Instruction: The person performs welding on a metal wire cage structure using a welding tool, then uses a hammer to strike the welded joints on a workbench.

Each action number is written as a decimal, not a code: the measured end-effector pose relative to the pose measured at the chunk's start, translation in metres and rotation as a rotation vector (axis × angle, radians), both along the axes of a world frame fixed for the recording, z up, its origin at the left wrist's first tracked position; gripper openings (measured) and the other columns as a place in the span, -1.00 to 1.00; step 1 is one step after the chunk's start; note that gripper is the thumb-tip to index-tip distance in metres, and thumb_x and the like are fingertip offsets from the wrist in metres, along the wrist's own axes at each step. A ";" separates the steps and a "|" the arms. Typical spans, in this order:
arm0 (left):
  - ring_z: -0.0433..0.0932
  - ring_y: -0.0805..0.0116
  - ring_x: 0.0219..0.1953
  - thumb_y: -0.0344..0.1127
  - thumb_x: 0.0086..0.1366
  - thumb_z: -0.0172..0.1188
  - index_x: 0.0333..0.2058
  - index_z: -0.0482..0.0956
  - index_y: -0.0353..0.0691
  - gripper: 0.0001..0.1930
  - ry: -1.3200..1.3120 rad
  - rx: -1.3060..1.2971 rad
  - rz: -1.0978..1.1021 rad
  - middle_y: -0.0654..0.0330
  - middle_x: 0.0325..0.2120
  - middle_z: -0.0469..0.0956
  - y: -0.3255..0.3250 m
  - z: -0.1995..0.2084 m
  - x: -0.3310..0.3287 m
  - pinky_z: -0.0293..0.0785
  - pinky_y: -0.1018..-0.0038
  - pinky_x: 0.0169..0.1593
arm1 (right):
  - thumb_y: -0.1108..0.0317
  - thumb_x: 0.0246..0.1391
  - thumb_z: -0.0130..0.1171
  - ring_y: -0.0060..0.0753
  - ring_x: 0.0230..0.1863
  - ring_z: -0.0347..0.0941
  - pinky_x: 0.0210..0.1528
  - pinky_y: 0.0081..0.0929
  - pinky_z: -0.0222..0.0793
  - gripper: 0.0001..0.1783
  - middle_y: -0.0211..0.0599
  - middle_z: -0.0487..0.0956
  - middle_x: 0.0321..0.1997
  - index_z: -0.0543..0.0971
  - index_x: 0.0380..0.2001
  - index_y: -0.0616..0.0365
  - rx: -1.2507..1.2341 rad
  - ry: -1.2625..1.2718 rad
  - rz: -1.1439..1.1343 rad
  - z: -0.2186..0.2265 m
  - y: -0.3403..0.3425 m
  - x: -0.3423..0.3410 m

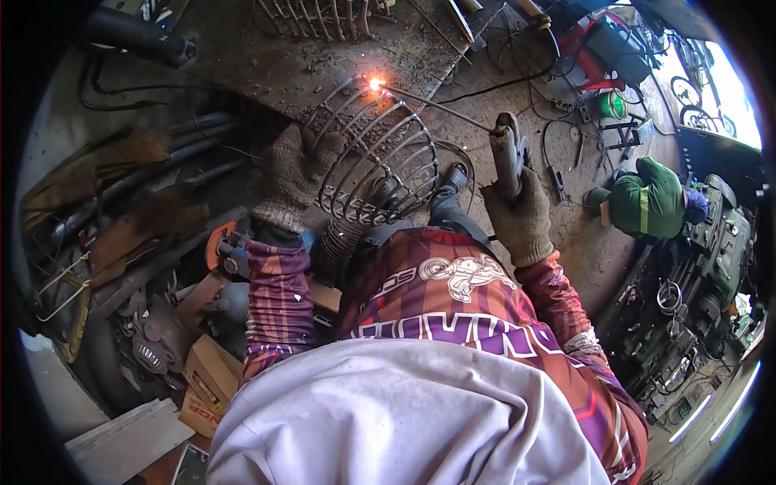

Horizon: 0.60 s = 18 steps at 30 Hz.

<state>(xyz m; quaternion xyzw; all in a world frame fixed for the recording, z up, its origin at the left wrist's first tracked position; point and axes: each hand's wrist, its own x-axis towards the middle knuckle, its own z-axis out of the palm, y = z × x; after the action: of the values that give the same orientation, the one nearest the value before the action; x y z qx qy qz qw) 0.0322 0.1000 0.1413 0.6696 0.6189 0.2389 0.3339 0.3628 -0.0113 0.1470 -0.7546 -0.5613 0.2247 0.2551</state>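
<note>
A round-bottomed basket of bent metal rods (373,166) stands tilted in front of me, its far rim at the edge of the metal table. My left hand (301,166), in a knitted work glove, grips the basket's left side; the fingertips are partly hidden. In my gloved right hand (524,214) is a welding electrode holder (507,153). A thin welding rod (440,107) runs from its jaw leftward to the basket's far rim. Where the rod's tip meets the rim, a bright orange arc (376,83) glows.
Metal table (267,73) carries debris and another rod frame (323,18). Pipes and scrap (153,170) crowd the left, near a cardboard box (212,376). Cables (550,89) cross the floor. A person in green (651,198) bends beside machinery (715,234) at right.
</note>
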 end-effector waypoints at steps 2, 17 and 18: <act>0.43 0.18 -0.50 0.24 0.29 0.27 -0.41 0.49 -0.31 -0.41 0.020 -0.014 0.004 -0.01 -0.56 0.47 0.000 0.003 0.001 0.39 0.24 -0.34 | 0.22 -0.02 0.41 0.14 -0.24 0.60 -0.23 -0.09 0.48 -0.51 0.08 0.63 -0.30 0.51 -0.07 0.21 -0.056 0.033 -0.016 0.007 0.002 -0.002; 0.53 0.09 -0.41 0.07 0.34 0.25 -0.30 0.54 -0.36 -0.52 -0.039 -0.005 0.038 0.00 -0.45 0.57 -0.001 0.012 0.009 0.46 0.24 -0.28 | 0.25 -0.01 0.41 0.25 -0.22 0.59 -0.23 -0.09 0.47 -0.52 0.12 0.61 -0.30 0.51 -0.07 0.25 0.167 -0.093 0.214 0.020 0.014 -0.011; 0.53 0.10 -0.41 0.06 0.34 0.25 -0.30 0.54 -0.36 -0.53 -0.040 0.008 0.039 0.01 -0.45 0.57 -0.001 0.009 0.006 0.47 0.24 -0.28 | 0.25 -0.01 0.41 0.26 -0.22 0.58 -0.24 -0.08 0.47 -0.54 0.13 0.61 -0.31 0.51 -0.09 0.24 0.139 -0.078 0.183 0.019 0.013 -0.011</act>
<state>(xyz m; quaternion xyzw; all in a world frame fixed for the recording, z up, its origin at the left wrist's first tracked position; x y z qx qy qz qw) 0.0382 0.0992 0.1502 0.6537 0.6241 0.2614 0.3388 0.3518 0.0012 0.1657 -0.6887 -0.6516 0.1781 0.2635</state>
